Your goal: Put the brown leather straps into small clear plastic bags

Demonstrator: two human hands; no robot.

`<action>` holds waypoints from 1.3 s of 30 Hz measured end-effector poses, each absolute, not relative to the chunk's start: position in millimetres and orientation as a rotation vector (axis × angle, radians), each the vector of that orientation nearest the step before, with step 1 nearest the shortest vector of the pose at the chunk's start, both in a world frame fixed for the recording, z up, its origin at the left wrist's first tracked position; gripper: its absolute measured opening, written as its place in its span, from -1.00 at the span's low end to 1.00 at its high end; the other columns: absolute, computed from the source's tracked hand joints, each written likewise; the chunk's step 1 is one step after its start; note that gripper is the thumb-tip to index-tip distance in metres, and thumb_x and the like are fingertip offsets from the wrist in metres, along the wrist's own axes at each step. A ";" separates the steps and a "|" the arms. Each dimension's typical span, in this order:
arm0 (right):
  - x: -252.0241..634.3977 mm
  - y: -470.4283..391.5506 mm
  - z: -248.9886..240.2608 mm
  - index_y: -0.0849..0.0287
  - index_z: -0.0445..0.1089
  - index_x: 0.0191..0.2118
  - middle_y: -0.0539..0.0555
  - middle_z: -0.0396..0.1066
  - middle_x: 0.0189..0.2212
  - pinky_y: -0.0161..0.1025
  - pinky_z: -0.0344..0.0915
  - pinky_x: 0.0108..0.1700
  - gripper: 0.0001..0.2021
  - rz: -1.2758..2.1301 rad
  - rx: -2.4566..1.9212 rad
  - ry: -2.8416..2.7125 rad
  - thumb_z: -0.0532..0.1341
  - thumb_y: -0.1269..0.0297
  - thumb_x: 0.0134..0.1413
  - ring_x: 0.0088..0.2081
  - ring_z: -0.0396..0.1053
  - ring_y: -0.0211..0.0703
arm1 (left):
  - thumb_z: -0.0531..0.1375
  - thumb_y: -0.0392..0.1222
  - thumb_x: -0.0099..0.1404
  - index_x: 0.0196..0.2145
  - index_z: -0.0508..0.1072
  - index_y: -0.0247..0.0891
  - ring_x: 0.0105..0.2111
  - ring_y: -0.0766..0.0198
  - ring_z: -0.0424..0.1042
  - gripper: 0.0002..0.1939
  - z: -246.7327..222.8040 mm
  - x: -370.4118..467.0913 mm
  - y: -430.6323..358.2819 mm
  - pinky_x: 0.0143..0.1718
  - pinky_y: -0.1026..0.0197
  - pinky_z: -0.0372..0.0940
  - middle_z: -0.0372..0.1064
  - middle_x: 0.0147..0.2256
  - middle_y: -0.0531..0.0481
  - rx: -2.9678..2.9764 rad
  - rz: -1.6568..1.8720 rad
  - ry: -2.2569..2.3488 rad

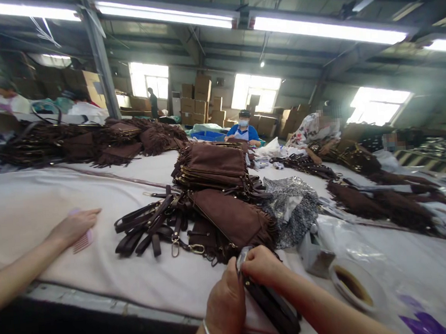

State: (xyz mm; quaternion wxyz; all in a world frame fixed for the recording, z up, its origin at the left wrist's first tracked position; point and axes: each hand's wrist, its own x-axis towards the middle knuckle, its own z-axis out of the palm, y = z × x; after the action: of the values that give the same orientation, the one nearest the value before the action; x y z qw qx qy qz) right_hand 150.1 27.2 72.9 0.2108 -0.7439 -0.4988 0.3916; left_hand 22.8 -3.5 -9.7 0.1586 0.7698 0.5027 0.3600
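At the table's near edge my left hand and my right hand meet, both with fingers closed on a dark brown strap. A shiny silvery-clear piece shows between the fingertips at the strap's upper end; I cannot tell if it is a metal clip or plastic wrapping. The strap's folded length hangs below my right hand. Just beyond my hands lies a brown fringed bag. To its left are several looped wrist straps with metal clasps.
Brown bags are stacked behind. At left, another person's hand is on a pink comb. Crumpled grey plastic, a tape roll and a small box lie right. Several people work farther back.
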 end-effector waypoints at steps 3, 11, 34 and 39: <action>148.4 26.3 75.2 0.15 0.25 -0.80 -0.11 0.12 -0.89 -0.39 -0.11 -0.71 -0.76 1.094 -2.044 -1.372 0.18 0.43 -0.25 -0.77 0.05 -0.38 | -0.05 -0.43 0.30 0.11 0.26 -0.26 -0.37 0.14 0.50 -0.56 -5.1 19.4 -3.6 -0.39 0.20 0.32 0.49 -0.26 -0.17 2.415 0.920 1.444; 164.7 3.1 68.5 0.18 0.34 -0.66 -0.08 0.29 -0.75 -0.41 -0.04 -0.68 -0.80 1.318 -1.788 -1.329 0.16 0.29 -0.11 -0.73 0.08 -0.40 | -0.08 -0.30 0.37 -0.31 0.39 -0.21 -0.42 0.19 0.41 -0.74 9.8 14.0 -2.1 -0.37 0.20 0.22 0.42 -0.40 -0.10 2.375 0.922 1.348; 162.9 -7.0 40.2 0.22 0.35 -0.61 -0.07 0.28 -0.73 -0.38 -0.11 -0.64 -0.87 1.322 -1.668 -1.033 0.12 0.37 -0.17 -0.71 0.00 -0.41 | 0.25 0.26 0.02 -0.43 0.40 -0.31 -0.74 0.51 -0.05 -0.50 20.5 24.4 0.3 -0.69 0.38 -0.19 0.09 -0.72 0.22 0.848 0.727 0.956; 163.4 -8.2 40.4 0.22 0.34 -0.58 -0.13 0.18 -0.74 -0.38 -0.11 -0.62 -0.92 1.378 -1.570 -0.986 0.12 0.43 -0.22 -0.68 0.00 -0.40 | 0.26 0.20 0.07 -0.43 0.35 -0.30 -0.77 0.53 -0.01 -0.55 12.9 23.2 3.9 -0.73 0.42 -0.14 0.14 -0.69 0.20 0.663 0.625 0.945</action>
State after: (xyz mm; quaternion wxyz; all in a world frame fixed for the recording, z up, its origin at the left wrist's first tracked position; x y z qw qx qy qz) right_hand 163.4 -8.2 40.4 0.4039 -0.6218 -0.3905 0.5456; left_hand 23.2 3.9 12.9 0.7921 0.3082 0.4394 0.2907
